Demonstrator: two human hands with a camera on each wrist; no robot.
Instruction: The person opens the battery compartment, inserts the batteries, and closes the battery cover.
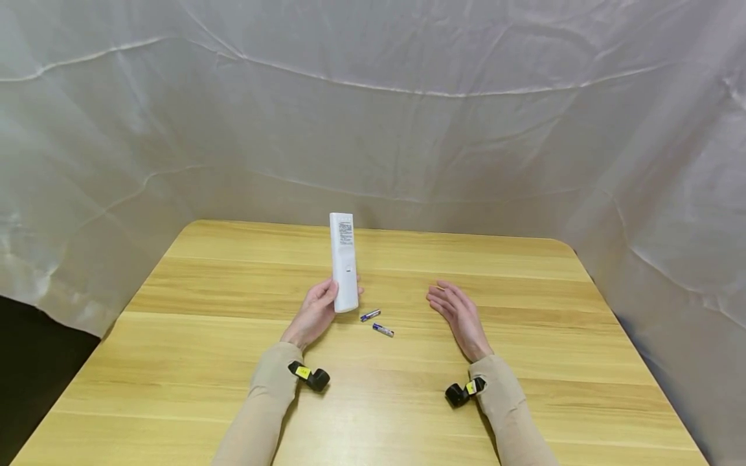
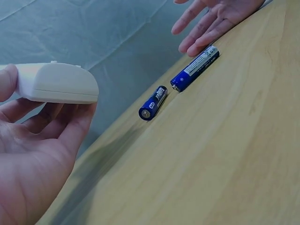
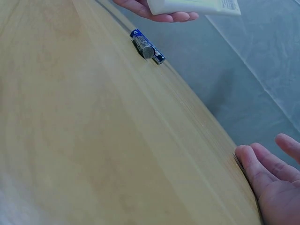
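My left hand grips a long white remote control by its lower end, thumb on one side and fingers beneath. Its back faces up, with a printed label near the far end. In the left wrist view the rounded end of the remote stands above the table. Just right of it, two blue-and-silver batteries lie on the table, close together and at an angle to each other. My right hand rests at the table farther right, fingers extended and loosely spread, holding nothing.
The wooden table has rounded far corners. A pale fabric curtain hangs behind it and along both sides. Each wrist carries a small black camera on a strap.
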